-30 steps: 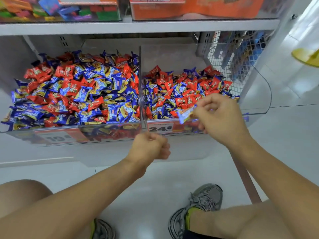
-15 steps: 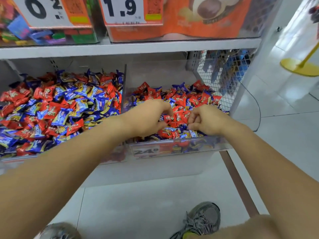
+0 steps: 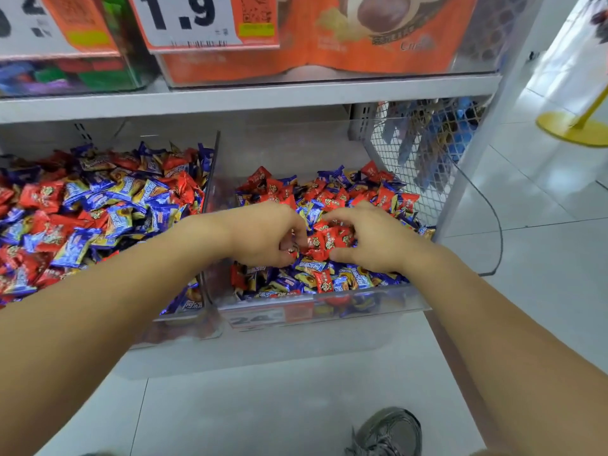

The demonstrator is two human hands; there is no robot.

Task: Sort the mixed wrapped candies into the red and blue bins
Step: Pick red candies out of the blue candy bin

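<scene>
Two clear bins stand side by side on the lower shelf, each with red and blue wrapped candies mixed. The left bin [image 3: 210, 179] is heaped full. Both hands are inside the right bin [image 3: 329, 309]. My left hand [image 3: 263, 235] has its fingers curled round a red candy at its fingertips. My right hand [image 3: 371, 240] curls fingers and thumb around a cluster of red candies [image 3: 329, 241] that lies between the two hands. Blue candies [image 3: 309, 266] lie just in front of the hands.
The upper shelf [image 3: 296, 93] carries a price card [image 3: 184, 18] and an orange package [image 3: 362, 37]. A wire mesh panel [image 3: 411, 153] closes the right side. A yellow stand base [image 3: 572, 128] and my shoe [image 3: 388, 429] are on the tiled floor.
My right hand held a blue candy in front of the bins, my left hand hung below. Both hands have since moved into the right bin and closed on red candies; the view has moved closer.
</scene>
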